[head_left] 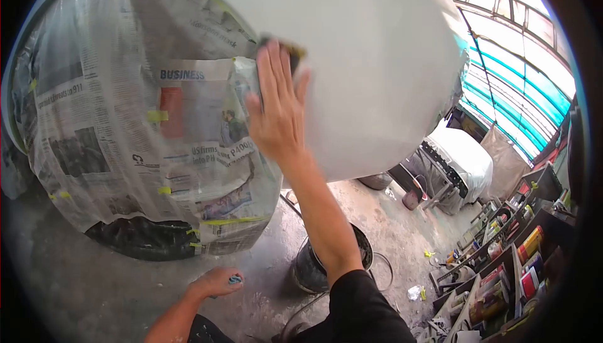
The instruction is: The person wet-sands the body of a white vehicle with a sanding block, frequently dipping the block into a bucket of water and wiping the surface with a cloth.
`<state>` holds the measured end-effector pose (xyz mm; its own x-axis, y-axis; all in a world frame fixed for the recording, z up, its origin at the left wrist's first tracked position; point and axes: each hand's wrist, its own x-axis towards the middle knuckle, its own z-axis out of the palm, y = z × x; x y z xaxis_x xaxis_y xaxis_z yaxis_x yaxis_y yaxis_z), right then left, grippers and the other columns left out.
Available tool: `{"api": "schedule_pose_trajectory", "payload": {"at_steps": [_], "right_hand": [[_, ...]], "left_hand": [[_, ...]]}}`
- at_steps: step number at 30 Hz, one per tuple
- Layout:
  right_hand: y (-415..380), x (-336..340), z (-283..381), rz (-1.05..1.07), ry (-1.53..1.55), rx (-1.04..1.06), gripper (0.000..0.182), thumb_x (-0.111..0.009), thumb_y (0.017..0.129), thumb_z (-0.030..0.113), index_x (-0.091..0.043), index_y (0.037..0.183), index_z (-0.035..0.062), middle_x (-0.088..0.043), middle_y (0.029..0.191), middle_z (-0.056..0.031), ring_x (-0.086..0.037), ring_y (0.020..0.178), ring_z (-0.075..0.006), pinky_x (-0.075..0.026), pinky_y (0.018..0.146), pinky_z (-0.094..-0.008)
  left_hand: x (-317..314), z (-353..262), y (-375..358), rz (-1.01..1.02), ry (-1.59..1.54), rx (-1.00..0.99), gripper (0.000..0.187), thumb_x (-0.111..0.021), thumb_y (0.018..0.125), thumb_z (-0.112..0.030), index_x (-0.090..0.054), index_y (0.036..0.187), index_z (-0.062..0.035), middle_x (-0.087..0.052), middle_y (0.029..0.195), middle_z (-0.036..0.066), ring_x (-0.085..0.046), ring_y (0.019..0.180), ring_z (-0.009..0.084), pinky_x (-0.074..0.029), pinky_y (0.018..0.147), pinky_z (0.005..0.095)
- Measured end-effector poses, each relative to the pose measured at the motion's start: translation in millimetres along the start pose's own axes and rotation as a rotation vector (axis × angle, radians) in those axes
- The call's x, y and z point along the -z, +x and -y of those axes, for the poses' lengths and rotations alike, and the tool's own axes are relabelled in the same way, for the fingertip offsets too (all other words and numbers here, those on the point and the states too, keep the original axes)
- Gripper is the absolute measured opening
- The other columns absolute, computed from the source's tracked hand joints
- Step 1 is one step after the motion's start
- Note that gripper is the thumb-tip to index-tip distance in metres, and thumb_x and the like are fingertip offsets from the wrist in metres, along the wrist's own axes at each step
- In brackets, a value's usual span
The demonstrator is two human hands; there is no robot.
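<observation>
We look down past black sleeves (364, 308) at two bare hands beside a big, smooth white panel (377, 60); our right hand (277, 114) reaches up to the panel's left edge, its back toward us; its fingers are long and nearly straight, laid over a dark block with a yellowish edge (294, 58), with the thumb and little finger spread to either side; the block lies against the white surface under the fingertips, at the curved border of the panel, and it is blurred.

Our left hand (210, 284) hangs low, well apart from the panel; its fingers are curled around a small blue-grey item (235, 278), which we cannot make out further.

To the left of the right hand, newspaper sheets (195, 111), one headed "BUSINESS", cover a wide rounded area, fixed with bits of yellow tape (157, 116); a dark strip of rubber-like material (138, 239) shows beneath them.

Below the right forearm a dark bucket (309, 269) stands on the stained grey floor (402, 242); at the right, tilted in our view, shelves (493, 271) hold cans and bottles; teal sheeting (502, 101) glows beyond.
</observation>
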<state>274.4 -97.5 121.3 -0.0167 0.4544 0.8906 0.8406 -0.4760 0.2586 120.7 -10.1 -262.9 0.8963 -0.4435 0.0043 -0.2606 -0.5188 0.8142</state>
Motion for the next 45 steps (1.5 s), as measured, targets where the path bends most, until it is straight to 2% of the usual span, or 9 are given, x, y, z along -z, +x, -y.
{"api": "schedule_pose_trajectory", "payload": {"at_steps": [6,11,17,22,25,29,35,41,45], "right_hand": [[-152.9,-12.6,-37.9,-0.007,-0.059,-0.117,0.063,-0.031,0.109,0.038,-0.031,0.156,-0.0031,-0.031,0.163,-0.0236,-0.027,0.153,-0.0378,-0.007,0.122,-0.0597],[1.1,-5.1,6.9,-0.04,0.081,-0.037,0.062,-0.031,0.109,0.039,-0.033,0.156,-0.0017,-0.032,0.163,-0.0231,-0.027,0.153,-0.038,-0.006,0.123,-0.0587],[-159.3,-10.6,-39.1,0.045,-0.051,-0.152,0.058,-0.037,0.109,0.034,-0.034,0.156,0.0002,-0.032,0.163,-0.0201,-0.028,0.152,-0.0377,-0.006,0.123,-0.059],[0.4,-7.8,2.9,-0.079,0.086,-0.042,0.06,-0.044,0.107,0.031,-0.033,0.157,0.0008,-0.03,0.165,-0.0189,-0.025,0.154,-0.0354,-0.006,0.123,-0.0589],[7.6,0.1,0.1,0.008,0.014,-0.032,0.065,-0.043,0.105,0.039,-0.033,0.156,-0.0013,-0.032,0.163,-0.0215,-0.026,0.153,-0.0375,-0.008,0.122,-0.0615],[-131.3,-10.3,-54.0,-0.065,-0.086,-0.188,0.066,-0.043,0.106,0.038,-0.03,0.158,-0.0004,-0.027,0.165,-0.022,-0.023,0.154,-0.0397,-0.007,0.122,-0.06],[45.5,-0.9,6.3,-0.113,-0.025,-0.034,0.063,-0.054,0.101,0.021,-0.032,0.155,-0.0017,-0.027,0.164,-0.0235,-0.023,0.153,-0.0409,-0.009,0.12,-0.0656],[-45.4,7.8,-44.1,-0.052,-0.24,-0.122,0.061,-0.053,0.102,0.028,-0.037,0.155,0.0035,-0.027,0.166,-0.0178,-0.025,0.154,-0.0348,-0.009,0.12,-0.0672],[-18.3,2.3,-21.5,-0.056,-0.187,-0.078,0.058,-0.053,0.102,0.029,-0.039,0.154,0.0045,-0.029,0.165,-0.0158,-0.026,0.153,-0.0328,-0.011,0.12,-0.067]], "left_hand": [[20.0,-33.8,-8.9,0.045,-0.043,0.14,0.04,-0.069,0.089,-0.039,-0.069,0.115,-0.0094,-0.073,0.099,0.019,-0.07,0.093,0.0357,-0.053,0.083,0.0431],[3.5,-3.5,-4.0,-0.016,-0.014,0.054,0.037,-0.072,0.09,-0.037,-0.07,0.117,-0.0116,-0.075,0.093,0.014,-0.072,0.087,0.029,-0.054,0.08,0.0408],[20.3,-31.2,-3.2,0.07,-0.073,0.173,0.035,-0.072,0.09,-0.035,-0.07,0.115,-0.0104,-0.075,0.097,0.015,-0.072,0.089,0.0302,-0.054,0.079,0.0409],[1.0,3.7,-0.4,-0.05,0.048,-0.03,0.037,-0.072,0.089,-0.036,-0.07,0.116,-0.0107,-0.075,0.092,0.012,-0.072,0.083,0.027,-0.055,0.077,0.0397],[6.0,-4.0,2.6,0.012,-0.006,0.069,0.037,-0.072,0.09,-0.036,-0.07,0.118,-0.012,-0.075,0.092,0.012,-0.072,0.085,0.0272,-0.054,0.079,0.0403],[17.7,-22.3,0.9,0.101,-0.047,0.18,0.038,-0.069,0.089,-0.038,-0.07,0.115,-0.0107,-0.073,0.103,0.017,-0.07,0.097,0.0348,-0.053,0.084,0.0425],[11.1,-8.9,5.6,0.06,-0.004,0.107,0.04,-0.069,0.088,-0.039,-0.07,0.117,-0.0113,-0.072,0.108,0.018,-0.068,0.104,0.0368,-0.051,0.09,0.044],[4.3,10.6,12.0,0.047,0.028,0.085,0.038,-0.068,0.092,-0.04,-0.07,0.119,-0.0133,-0.074,0.102,0.013,-0.07,0.095,0.0305,-0.052,0.085,0.0423],[11.3,3.0,5.2,0.06,0.007,0.077,0.041,-0.068,0.089,-0.04,-0.069,0.119,-0.0113,-0.073,0.107,0.016,-0.068,0.1,0.0344,-0.052,0.087,0.0426]]}}
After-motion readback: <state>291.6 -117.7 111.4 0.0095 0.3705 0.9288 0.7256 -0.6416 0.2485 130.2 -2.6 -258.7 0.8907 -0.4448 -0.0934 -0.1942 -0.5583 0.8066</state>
